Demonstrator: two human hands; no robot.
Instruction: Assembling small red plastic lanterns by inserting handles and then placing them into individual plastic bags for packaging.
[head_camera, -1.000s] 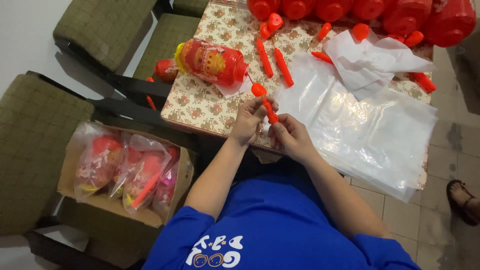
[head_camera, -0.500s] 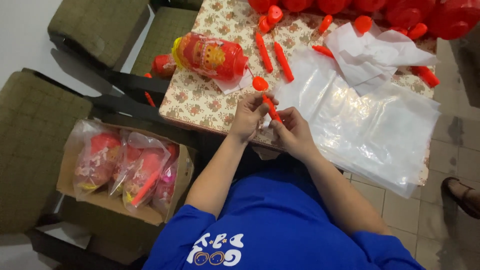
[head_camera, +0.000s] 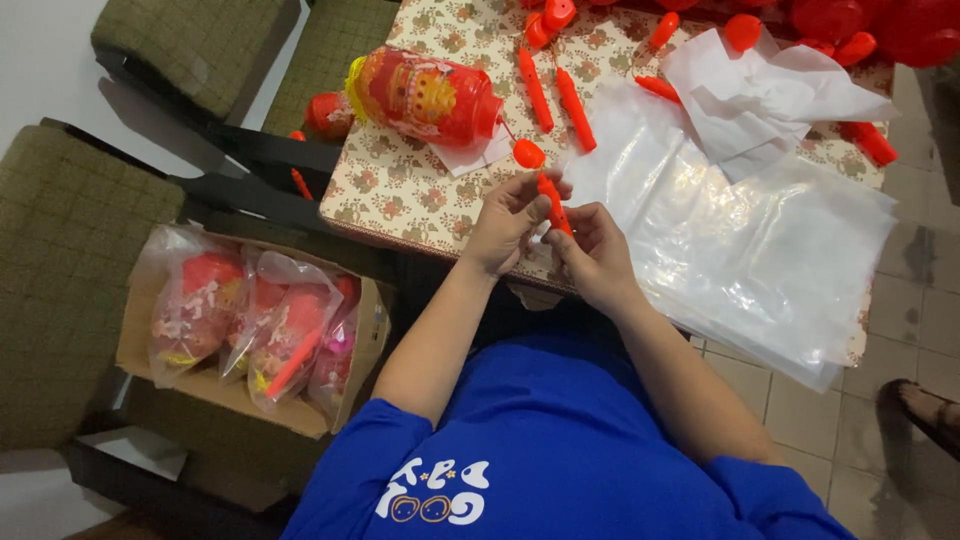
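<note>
Both hands, left hand and right hand, meet fingertip-close, each grip pinching the orange stick.

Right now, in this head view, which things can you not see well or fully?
- Orange stick: its lower end is hidden between the left hand and right hand.
- Red round pieces: cut off by the top edge.
- Toys in the cardboard box: blurred by their plastic bags.
- Sandalled foot: cut off by the right edge.

Orange stick, floral beige tablecloth, red-yellow lantern, olive checked chairs
</note>
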